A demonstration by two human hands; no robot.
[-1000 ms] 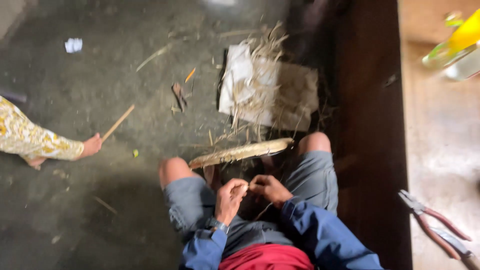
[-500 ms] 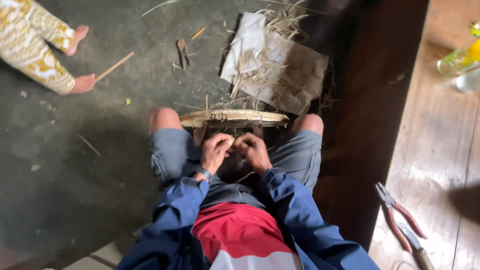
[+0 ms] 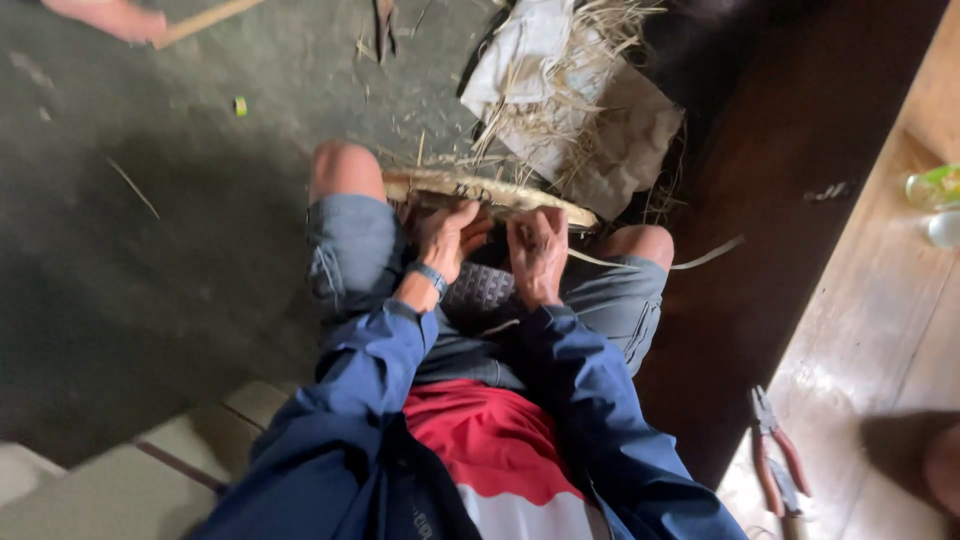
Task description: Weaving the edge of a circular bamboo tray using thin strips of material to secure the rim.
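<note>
A woven strip (image 3: 490, 192) lies across the seated person's knees. The left hand (image 3: 447, 238) and right hand (image 3: 537, 250) rest side by side on it, fingers curled around its near edge. Pliers (image 3: 775, 455) lie on the table at right.

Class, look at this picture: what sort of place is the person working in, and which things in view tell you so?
Probably an informal home craft spot at a doorstep. Both hands, left hand and right hand, work on a woven straw piece across the knees; loose straw litters the concrete floor, and pliers lie on wooden boards.
</note>
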